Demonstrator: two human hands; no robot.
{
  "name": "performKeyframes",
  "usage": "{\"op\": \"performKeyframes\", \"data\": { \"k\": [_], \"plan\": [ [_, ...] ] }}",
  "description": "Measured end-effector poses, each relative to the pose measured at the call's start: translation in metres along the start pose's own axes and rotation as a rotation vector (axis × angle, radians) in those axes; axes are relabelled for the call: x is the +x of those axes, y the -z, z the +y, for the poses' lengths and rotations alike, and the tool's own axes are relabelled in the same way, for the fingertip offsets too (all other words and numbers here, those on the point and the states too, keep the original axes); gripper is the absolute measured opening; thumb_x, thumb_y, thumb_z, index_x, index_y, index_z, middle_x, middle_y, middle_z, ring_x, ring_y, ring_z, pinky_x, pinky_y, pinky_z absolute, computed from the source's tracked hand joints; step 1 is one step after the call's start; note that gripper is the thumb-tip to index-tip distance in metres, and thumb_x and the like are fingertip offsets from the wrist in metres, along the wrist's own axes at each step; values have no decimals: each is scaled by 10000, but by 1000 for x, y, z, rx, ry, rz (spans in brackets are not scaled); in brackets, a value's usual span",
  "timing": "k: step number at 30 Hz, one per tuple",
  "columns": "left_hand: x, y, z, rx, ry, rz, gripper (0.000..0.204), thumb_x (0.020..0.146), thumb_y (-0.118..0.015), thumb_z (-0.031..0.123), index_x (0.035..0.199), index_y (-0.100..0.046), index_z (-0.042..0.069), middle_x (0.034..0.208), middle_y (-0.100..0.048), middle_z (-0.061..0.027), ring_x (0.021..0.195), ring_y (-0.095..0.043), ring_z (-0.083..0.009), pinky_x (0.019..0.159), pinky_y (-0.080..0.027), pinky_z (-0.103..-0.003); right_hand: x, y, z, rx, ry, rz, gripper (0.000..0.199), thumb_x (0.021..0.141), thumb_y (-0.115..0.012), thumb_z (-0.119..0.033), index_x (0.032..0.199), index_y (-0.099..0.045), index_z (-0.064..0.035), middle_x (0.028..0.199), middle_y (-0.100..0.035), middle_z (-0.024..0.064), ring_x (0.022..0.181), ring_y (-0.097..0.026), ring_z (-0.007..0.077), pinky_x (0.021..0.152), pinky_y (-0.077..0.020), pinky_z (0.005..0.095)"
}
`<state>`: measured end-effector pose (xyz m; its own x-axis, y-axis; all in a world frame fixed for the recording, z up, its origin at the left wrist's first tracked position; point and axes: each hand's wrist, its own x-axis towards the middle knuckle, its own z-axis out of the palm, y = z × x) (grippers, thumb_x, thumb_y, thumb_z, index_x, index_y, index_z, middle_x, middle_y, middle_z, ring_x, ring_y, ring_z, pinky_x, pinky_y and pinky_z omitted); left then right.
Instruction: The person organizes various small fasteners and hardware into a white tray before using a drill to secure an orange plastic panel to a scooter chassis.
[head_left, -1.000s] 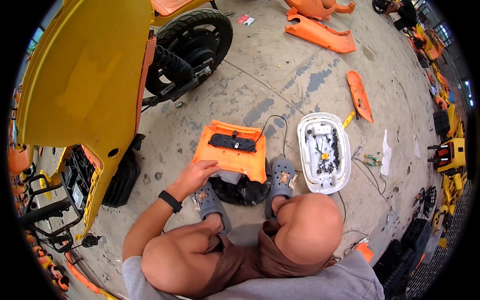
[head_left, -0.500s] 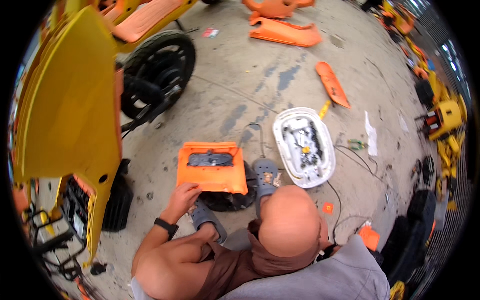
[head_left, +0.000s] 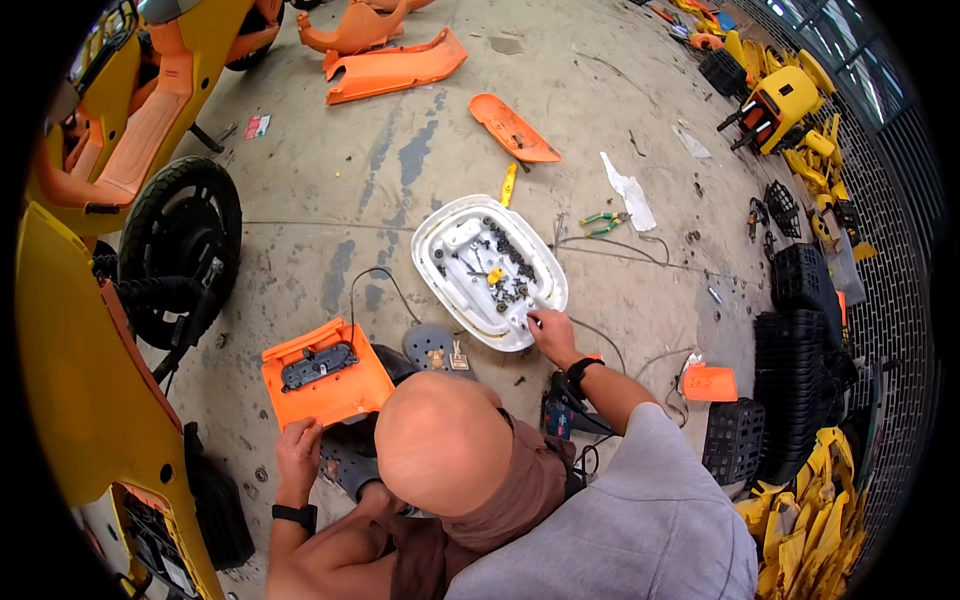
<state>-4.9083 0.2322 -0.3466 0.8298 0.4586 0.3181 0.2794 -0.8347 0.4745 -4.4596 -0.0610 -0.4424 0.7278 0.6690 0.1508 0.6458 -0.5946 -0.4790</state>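
Note:
My left hand has its fingers bent together at the near edge of an orange plastic panel, gripping it by the corner. A dark grey fitting with a cable lies on the panel, which sits by my feet over something black. On the right, my right hand reaches over the near end of a white plastic tub, fingertips pinched together. Whatever is between them is too small to make out. Many small dark screws and fasteners lie inside the tub, with a small yellow piece among them.
A power drill lies by my right knee, near loose cables. Green-handled pliers and white paper are beyond the tub. Orange panels lie farther out. A yellow vehicle body with a wheel stands left; black crates are stacked right.
My right hand has come into view and reached the tub. My head has turned rightward, shifting the whole scene left. My left hand remains at the panel's near edge; the panel now sits tilted.

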Motion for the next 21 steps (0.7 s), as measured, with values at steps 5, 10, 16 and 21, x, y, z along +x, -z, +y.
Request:
{"op": "performKeyframes", "data": {
  "k": [5, 10, 16, 21],
  "plan": [
    [9, 6, 1, 89, -78, -14, 188, 713, -704, -40, 888, -661, 13, 943, -666, -97, 918, -613, -302, 749, -513, -406, 17, -17, 1, -120, -88, 53, 151, 806, -623, -168, 890, -716, -83, 844, -687, 115, 848, -616, 304, 789, -423, 439],
    [1, 5, 3, 113, -119, -100, 203, 697, -702, -31, 889, -670, 28, 958, -672, -79, 965, -604, -305, 792, -510, -415, 21, -31, 5, -182, -157, 171, 183, 792, -663, -227, 896, -722, -89, 886, -669, 91, 939, -594, 268, 819, -407, 427],
    [-15, 3, -4, 103, -87, -116, 194, 702, -697, -25, 886, -673, 31, 972, -677, -85, 959, -616, -309, 811, -511, -415, 30, -35, -13, -353, -236, 118, 226, 793, -672, -277, 903, -727, -87, 927, -649, 89, 964, -570, 265, 879, -382, 419],
    [-3, 3, -3, 76, -105, -127, 215, 702, -699, -21, 906, -673, 39, 943, -676, -83, 935, -623, -289, 804, -511, -400, 31, -40, -2, -212, -323, 148, 238, 789, -683, -318, 883, -749, -109, 853, -674, 80, 914, -589, 254, 891, -377, 425]
  ]
}}
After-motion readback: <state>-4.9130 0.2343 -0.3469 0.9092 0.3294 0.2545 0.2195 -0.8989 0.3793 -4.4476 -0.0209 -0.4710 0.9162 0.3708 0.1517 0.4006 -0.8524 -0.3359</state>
